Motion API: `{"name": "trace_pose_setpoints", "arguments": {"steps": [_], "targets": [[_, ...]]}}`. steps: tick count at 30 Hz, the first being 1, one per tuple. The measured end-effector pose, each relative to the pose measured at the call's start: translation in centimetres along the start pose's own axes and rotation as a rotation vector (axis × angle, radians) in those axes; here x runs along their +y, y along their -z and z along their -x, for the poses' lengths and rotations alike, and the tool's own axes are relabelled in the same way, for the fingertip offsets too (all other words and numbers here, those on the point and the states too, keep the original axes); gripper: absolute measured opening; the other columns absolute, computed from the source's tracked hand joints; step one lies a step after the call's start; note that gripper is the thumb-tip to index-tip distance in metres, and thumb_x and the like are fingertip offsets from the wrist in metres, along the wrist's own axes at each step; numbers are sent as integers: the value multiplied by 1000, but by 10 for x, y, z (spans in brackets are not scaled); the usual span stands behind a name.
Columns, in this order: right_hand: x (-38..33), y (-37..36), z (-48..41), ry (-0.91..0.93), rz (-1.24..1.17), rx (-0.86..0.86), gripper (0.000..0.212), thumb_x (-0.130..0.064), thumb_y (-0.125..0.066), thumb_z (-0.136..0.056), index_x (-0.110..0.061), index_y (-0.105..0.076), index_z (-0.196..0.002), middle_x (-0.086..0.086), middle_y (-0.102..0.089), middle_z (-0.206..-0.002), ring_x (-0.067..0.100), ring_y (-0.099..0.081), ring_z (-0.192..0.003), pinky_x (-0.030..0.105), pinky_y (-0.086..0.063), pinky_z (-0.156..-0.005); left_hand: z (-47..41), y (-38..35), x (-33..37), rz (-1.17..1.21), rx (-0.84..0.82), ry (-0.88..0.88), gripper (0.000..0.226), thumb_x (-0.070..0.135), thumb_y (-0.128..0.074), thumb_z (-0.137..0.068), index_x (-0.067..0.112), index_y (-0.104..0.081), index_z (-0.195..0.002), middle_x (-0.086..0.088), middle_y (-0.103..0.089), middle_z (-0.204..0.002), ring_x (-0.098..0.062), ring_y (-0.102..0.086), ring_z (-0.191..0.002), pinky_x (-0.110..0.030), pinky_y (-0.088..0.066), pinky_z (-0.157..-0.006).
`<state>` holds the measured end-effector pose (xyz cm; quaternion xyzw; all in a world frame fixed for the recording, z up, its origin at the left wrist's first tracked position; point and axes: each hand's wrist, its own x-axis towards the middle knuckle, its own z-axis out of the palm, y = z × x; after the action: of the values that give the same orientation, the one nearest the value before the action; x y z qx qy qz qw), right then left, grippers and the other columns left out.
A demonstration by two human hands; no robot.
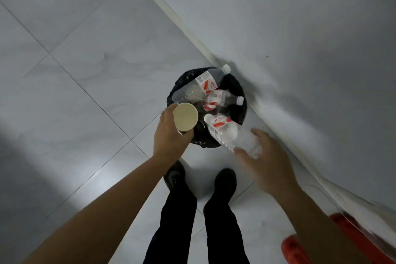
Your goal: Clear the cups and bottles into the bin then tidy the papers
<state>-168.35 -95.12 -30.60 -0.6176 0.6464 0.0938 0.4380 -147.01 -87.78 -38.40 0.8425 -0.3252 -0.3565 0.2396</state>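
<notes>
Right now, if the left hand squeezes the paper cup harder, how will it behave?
The paper cup is probably light; the left hand holds it alone. Its paper wall would likely dent under a tighter squeeze. Being round, it may roll if dropped sideways.

Clear glossy plastic bottle (227,133); matt paper cup (185,119); glossy tile floor (85,70); bin liner (234,85) probably plastic.
</notes>
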Motion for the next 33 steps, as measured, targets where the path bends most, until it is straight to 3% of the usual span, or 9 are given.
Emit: {"name": "trace_pose_setpoints", "arguments": {"steps": [7, 11, 14, 16, 19, 22, 27, 30, 33], "targets": [[8, -76, -108, 107, -38, -16, 80, -54, -66, -86, -26, -31, -152, 4, -51, -140, 20, -56, -121, 35, -49, -94, -42, -72, -60, -60, 61, 118, 75, 33, -81, -77, 23, -39, -139, 1, -55, -133, -23, -50, -120, -38, -47, -87], [11, -96, -136, 104, -113, -5, 81, -50, -68, -87, -28, -26, -154, 3, -48, -143, 17, -53, -125, 27, -43, -92, -56, -84, -64, -29, 88, 88, 74, 34, -83, -74, 24, -43, -136, 1, -57, -129, -24, -54, -117, -37, -47, -87], [10, -96, -146, 137, -90, 31, 90, -53, -69, -85, -27, -21, -156, 5, -42, -148, 22, -46, -134, 40, -45, -104, -59, -86, -67, -19, 47, 54, 76, 24, -81, -78, 25, -39, -142, -2, -47, -141, -25, -52, -122, -34, -45, -90], [9, -92, -141, 132, -49, 13, 99, -56, -67, -85, -25, -8, -158, 9, -29, -157, 26, -33, -144, 49, -38, -112, -56, -84, -71, -40, -12, 80, 85, 19, -80, -78, 28, -32, -148, -4, -33, -152, -28, -46, -131, -40, -46, -100], [11, -80, -116, 127, -12, 51, 85, -60, -55, -90, -25, -15, -157, 10, -26, -159, 27, -26, -147, 53, -34, -115, -39, -70, -69, -77, 2, 106, 93, 28, -80, -79, 27, -23, -153, -5, -28, -156, -26, -36, -140, -42, -42, -103], [9, -63, -71, 151, -13, 112, 61, -52, -43, -100, -23, -32, -152, 5, -38, -152, 19, -39, -139, 36, -36, -111, 3, -39, -49, -8, 76, 90, 68, 37, -64, -93, 22, -31, -151, -1, -40, -149, -17, -38, -137, -30, -38, -101], [-25, -30, 37, 228, -78, 2, 40, -42, -37, -105, -29, -52, -140, -7, -60, -131, 1, -57, -115, 14, -42, -94, 108, 58, -7, 172, 102, 104, 38, 34, -48, -101, 26, -51, -138, 12, -48, -135, -12, -50, -125, -10, -41, -96], [-68, -1, 113, 295, -109, -69, 35, -35, -45, -104, -32, -53, -138, -12, -60, -125, -11, -54, -109, 23, -50, -96, 177, 145, 28, 207, 153, 151, 40, 34, -53, -98, 32, -49, -138, 17, -48, -133, -9, -51, -121, -29, -47, -99], [-125, 41, 195, 378, -130, -99, 39, -26, -58, -98, -32, -53, -137, -13, -58, -124, -2, -56, -114, 33, -53, -96, 249, 238, 68, 314, 280, 169, 42, 25, -61, -94, 35, -49, -134, 11, -53, -131, -4, -55, -118, -28, -48, -95]]}}
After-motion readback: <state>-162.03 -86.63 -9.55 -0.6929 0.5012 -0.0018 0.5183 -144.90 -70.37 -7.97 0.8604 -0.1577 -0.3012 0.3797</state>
